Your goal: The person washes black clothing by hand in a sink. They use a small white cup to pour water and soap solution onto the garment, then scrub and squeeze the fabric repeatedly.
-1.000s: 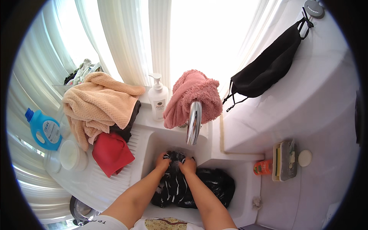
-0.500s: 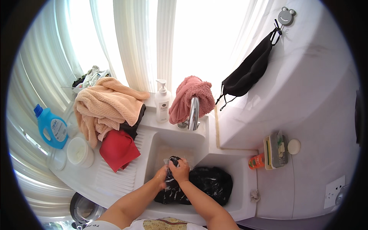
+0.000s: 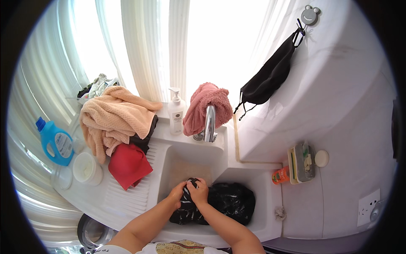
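A soaked black garment (image 3: pixel 233 204) with streaks of suds lies heaped across the bottom of the white sink (image 3: pixel 266 192). My left hand (image 3: pixel 178 194) and my right hand (image 3: pixel 198 192) are closed side by side on a bunched end of it, held above the left part of the basin. The cloth pokes up between my fingers. Just beyond my hands, shallow cloudy water (image 3: pixel 186 169) shows in the sink. The chrome faucet (image 3: pixel 209 122) behind has a pink fluffy towel (image 3: pixel 205 101) draped over it.
On the ribbed drainboard left lie a red cloth (image 3: pixel 129 166) and a peach towel (image 3: pixel 114 110). A white tub (image 3: pixel 87 169) and blue detergent bottle (image 3: pixel 58 144) stand farther left, a white pump bottle (image 3: pixel 176 114) behind. An orange bottle (image 3: pixel 280 175) and wall caddy (image 3: pixel 302 163) are right.
My hands have come closer together on the bunched cloth and sit slightly lower. The wet film glinting around my left hand is gone. The whole view has shifted slightly.
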Demonstrator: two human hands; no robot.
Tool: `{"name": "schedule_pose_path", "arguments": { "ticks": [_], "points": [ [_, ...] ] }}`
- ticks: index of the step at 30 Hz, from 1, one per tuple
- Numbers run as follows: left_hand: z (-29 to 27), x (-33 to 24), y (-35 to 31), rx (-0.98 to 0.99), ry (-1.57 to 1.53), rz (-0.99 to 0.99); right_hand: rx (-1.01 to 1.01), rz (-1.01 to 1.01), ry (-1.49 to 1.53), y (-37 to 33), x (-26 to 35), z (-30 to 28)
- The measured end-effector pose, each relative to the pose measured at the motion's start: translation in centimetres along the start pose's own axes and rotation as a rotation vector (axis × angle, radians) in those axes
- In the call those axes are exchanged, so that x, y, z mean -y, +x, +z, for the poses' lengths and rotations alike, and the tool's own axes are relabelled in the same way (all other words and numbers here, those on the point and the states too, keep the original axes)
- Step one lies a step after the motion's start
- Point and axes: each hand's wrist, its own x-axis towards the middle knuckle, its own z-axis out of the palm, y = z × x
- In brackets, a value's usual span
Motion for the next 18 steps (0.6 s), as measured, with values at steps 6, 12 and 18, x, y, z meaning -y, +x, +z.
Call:
{"name": "schedule_pose_path", "arguments": {
  "ticks": [6,12,18],
  "points": [
    [-0.4,-0.4,2.4,-0.117,0.079,0.021,0.08,-0.094,0.066,2.0,0.5,0.7],
    [0.3,-5.0,5.4,-0.405,0.83,0.379,0.068,-0.117,-0.503,8.0,-4.2,0.9],
    [-0.8,-0.3,10.1,-0.448,1.668,0.571,0.477,-0.045,-1.032,4.8,-8.2,3.1]
  ]
}}
